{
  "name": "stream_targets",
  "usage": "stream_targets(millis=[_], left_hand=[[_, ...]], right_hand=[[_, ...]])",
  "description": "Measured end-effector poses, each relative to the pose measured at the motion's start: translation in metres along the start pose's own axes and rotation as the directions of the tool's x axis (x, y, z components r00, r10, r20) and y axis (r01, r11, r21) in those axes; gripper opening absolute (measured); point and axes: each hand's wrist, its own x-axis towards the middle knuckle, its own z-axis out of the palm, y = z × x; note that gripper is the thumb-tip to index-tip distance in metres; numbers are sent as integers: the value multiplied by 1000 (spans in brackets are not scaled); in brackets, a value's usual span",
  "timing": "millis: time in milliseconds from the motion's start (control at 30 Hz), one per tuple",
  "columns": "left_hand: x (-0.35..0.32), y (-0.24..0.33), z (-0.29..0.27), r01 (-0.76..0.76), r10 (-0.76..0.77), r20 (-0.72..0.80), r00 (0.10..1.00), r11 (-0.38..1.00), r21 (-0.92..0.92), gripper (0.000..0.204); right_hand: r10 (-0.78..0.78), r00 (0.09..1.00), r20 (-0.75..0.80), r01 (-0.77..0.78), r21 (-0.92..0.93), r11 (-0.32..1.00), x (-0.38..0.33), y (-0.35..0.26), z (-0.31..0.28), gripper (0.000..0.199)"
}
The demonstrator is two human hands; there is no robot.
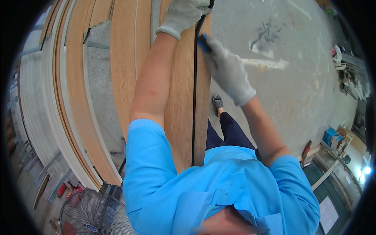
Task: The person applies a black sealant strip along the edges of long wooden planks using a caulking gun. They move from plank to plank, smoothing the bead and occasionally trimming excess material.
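The black strip (194,98) lay along the wood-grain panel (180,113), toward its right side, across the near stretch; its far stretch, curving within the grip of the left hand (184,16), seemed not yet laid. The right hand (231,72) gripped a blue-and-black tool (204,42) beside it.

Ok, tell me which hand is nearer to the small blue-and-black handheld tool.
Right. The grey-gloved right hand grips the tool. The grey-gloved left hand is farther ahead and to the tool's left, holding the long, thin black strip.
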Motion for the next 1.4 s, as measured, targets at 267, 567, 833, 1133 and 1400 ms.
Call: stream_targets(millis=[267,567,833,1133,1400], left_hand=[[4,-4,8,4,3,-37,999,985,173,18],[14,13,-10,194,-201,44,979,972,135,32],[167,-58,-22,516,-780,103,618,304,-801,26],[225,12,29,397,-433,160,887,539,-743,21],[169,-49,-52,494,-489,92,867,825,-275,31]], right_hand=[[82,990,113,-93,88,992,-2,-24,-29,40],[48,993,105,-37,-105,994,43,14,-6,51],[-56,970,237,67,-39,997,53,22,-28,55],[-115,917,383,111,32,993,58,31,-34,60],[-67,933,354,68,9,998,57,27,-34,57]])
